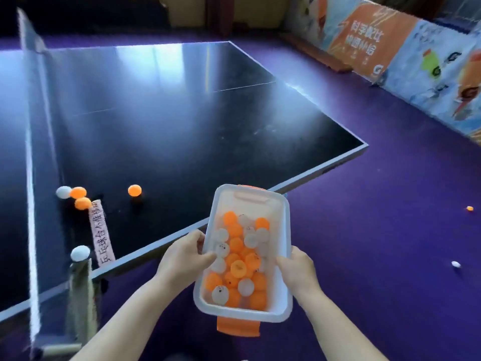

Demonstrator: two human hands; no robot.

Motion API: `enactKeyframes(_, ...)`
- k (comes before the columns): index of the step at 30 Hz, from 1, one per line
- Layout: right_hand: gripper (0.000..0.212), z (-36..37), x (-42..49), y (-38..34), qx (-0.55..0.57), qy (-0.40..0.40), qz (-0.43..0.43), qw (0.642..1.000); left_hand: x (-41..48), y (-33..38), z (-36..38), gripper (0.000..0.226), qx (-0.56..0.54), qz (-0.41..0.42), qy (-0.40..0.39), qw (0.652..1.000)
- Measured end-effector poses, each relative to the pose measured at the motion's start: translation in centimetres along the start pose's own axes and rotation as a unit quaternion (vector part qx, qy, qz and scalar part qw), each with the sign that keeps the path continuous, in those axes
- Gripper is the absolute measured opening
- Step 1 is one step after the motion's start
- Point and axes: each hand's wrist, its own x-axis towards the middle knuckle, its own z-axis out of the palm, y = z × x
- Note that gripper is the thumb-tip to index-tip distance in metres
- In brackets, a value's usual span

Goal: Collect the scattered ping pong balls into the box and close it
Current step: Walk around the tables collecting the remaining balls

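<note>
Seven ping pong balls (134, 190) lie loose as a person holds a clear plastic box (283, 230), already well stocked with orange and white balls (236, 243), just off the near edge of the table tennis table (182, 113). The left hand (182, 256) pinches one long wall; the right hand (299, 267) clasps the opposite wall. Five strays sit on the table near its net (31, 152), and two lie on the purple floor (364, 295) well right of the table. No lid shows, so the box is not yet closed.

Dim room — window glare streaks the table (182, 113), edges blurred and warped.
</note>
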Motion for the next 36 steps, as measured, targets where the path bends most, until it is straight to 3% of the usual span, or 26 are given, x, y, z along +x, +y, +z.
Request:
enactKeyframes(3,0.020,1.4,2.9,-3.2,-0.005,-0.056,-0.039,0.998,0.6,-1.0,-1.0,0.014,-0.039,-0.045,0.049,0.997)
enactKeyframes(8,0.014,5.5,7.3,-7.7,-0.022,-0.109,-0.071,0.991,3.7,-3.8,-4.0,0.014,-0.043,-0.092,0.103,0.989)
enactKeyframes(15,0.014,10.7,14.3,-15.0,-0.035,-0.103,-0.086,0.990,13.9,-8.5,-8.6,0.016,-0.183,-0.098,0.169,0.964)
enactKeyframes(18,0.013,12.1,16.8,-17.7,-0.052,-0.095,-0.080,0.991,18.9,-11.4,-9.9,0.030,-0.076,-0.141,0.222,0.962)
enactKeyframes(22,0.010,13.7,19.2,-20.4,-0.068,-0.090,-0.075,0.991,24.5,-14.2,-11.1,0.051,0.072,-0.186,0.177,0.964)
enactKeyframes(30,0.006,16.7,21.7,-23.1,-0.076,-0.121,-0.058,0.988,27.6,-17.7,-10.9,0.039,0.077,-0.221,0.106,0.966)
enactKeyframes(33,0.008,17.9,22.4,-23.7,-0.092,-0.139,-0.065,0.984,26.9,-16.4,-13.1,0.037,-0.024,-0.238,0.204,0.949)
enactKeyframes(36,0.009,19.2,22.7,-24.3,-0.091,-0.164,-0.079,0.979,25.1,-13.3,-15.8,0.040,-0.116,-0.148,0.335,0.923)
